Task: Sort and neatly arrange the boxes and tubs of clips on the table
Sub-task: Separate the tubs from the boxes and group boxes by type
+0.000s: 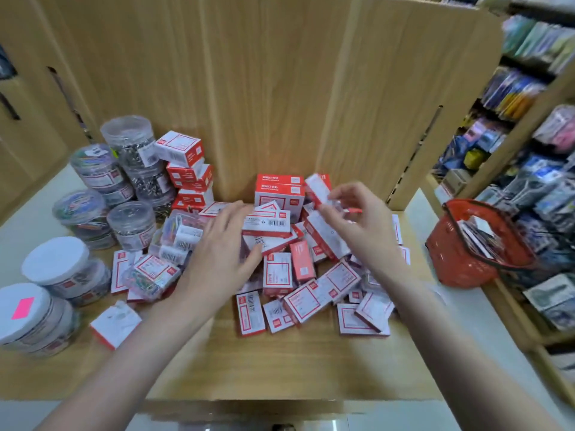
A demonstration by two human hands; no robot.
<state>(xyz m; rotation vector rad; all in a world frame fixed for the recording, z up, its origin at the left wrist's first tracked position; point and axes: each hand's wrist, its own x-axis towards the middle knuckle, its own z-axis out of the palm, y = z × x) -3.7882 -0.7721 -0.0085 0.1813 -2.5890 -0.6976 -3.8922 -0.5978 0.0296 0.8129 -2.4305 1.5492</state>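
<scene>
Fingers (pixel 334 209) of the right hand (pixel 357 222) pinch a small red and white box (pixel 317 188) lifted above the heap of boxes (pixel 298 275) in the middle of the table (pixel 280 362), while the left hand (pixel 224 244) lies spread and flat on the heap, touching a box (pixel 267 222) with a barcode. The step in hand seems to be the sorting of loose boxes, because the tubs (pixel 130 169) already stand stacked at the left beside a small stack of boxes (pixel 186 175), and two more boxes (pixel 279 191) are stacked at the back wall. Next, the lifted box probably needs to be turned flat and set squarely onto this back stack, with its edges in line.
</scene>
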